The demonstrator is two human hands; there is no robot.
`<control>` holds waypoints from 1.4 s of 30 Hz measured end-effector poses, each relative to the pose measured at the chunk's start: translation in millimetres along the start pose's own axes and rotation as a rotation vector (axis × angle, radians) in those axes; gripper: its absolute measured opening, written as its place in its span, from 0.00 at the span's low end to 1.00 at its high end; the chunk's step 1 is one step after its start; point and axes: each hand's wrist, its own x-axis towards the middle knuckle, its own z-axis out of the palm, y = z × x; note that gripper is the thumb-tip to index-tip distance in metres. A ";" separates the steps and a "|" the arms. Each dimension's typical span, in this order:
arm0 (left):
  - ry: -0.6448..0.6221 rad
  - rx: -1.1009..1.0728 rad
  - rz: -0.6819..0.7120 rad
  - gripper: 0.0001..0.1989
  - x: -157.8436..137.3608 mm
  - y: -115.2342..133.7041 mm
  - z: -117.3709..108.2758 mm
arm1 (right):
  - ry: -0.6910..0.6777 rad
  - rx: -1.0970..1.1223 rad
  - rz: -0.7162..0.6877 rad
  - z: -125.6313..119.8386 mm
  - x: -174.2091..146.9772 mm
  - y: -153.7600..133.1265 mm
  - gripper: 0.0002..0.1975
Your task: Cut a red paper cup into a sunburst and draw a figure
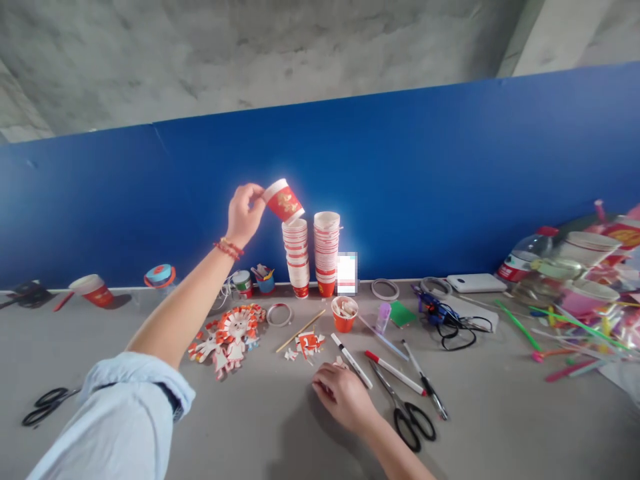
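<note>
Left hand (246,213) pinches a tilted, unseated cup (285,201) over the cup stack (299,270) at that hand's right; right hand (345,395) curled, grip indeterminable.

**Twos, Threes and Ones Before You**

You have two hands, with one paper cup (283,202) in the left hand (247,215) and none in the right hand (343,395). Facing you are two cup stacks (327,257), nested too tightly to number. Outside these and the right-side heap (590,293), you can count two more single cups (345,321). You also have two pairs of scissors (403,407), two markers (351,361), one black pen (425,380), three silver rings (280,324), one wooden stick (301,331), one purple tube (383,318), one green sheet (401,313) and one red-capped bottle (527,257). The overlapping cutouts (239,323) defeat your count.
</note>
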 end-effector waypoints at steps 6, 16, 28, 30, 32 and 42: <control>-0.521 -0.449 -0.313 0.06 -138.2 53.1 -29.9 | 0.219 0.374 0.123 -12.1 -4.1 -0.3 0.13; -0.602 -1.067 -0.845 0.09 -287.7 88.7 -23.6 | 0.148 1.158 0.086 -9.9 -6.3 -15.1 0.34; -0.625 -1.427 -1.415 0.24 -325.7 105.2 -19.6 | 0.195 0.845 0.218 0.7 -7.0 -12.8 0.15; -0.663 -1.401 -1.419 0.23 -326.7 105.9 -19.9 | 0.156 0.937 0.278 -0.6 -7.5 -14.8 0.16; -0.679 -1.391 -1.383 0.22 -326.9 106.5 -19.6 | 0.138 0.994 0.321 -2.2 -8.2 -16.8 0.17; -0.604 -1.231 -1.111 0.28 -326.5 102.0 -21.0 | 0.164 0.920 0.230 -9.3 -10.8 -19.5 0.14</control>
